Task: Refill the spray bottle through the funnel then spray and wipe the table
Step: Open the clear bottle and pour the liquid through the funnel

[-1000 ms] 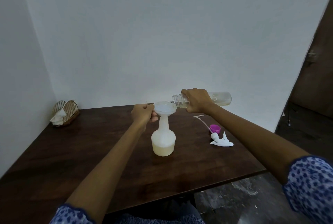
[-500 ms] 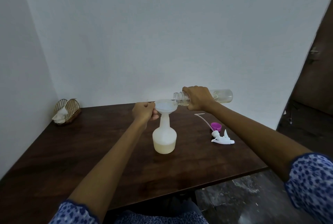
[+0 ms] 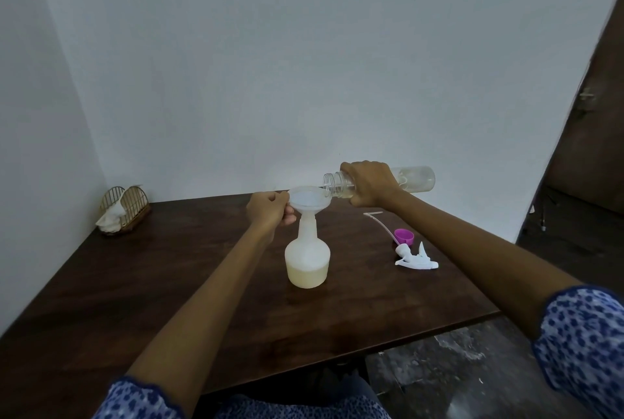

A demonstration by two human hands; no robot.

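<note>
On the one table (image 3: 169,283) stands one spray bottle (image 3: 307,258) with one funnel (image 3: 309,201) pinched by the left hand (image 3: 268,211), the right hand (image 3: 369,182) gripping one clear bottle (image 3: 415,179) over it, one sprayer head (image 3: 415,258) right.

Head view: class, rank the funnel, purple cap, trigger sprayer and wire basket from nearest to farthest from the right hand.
From the right hand:
1. Funnel, just left, under the clear bottle's mouth.
2. Purple cap, on the table below the hand.
3. Trigger sprayer, just beyond the cap.
4. Wire basket, far left corner.
</note>
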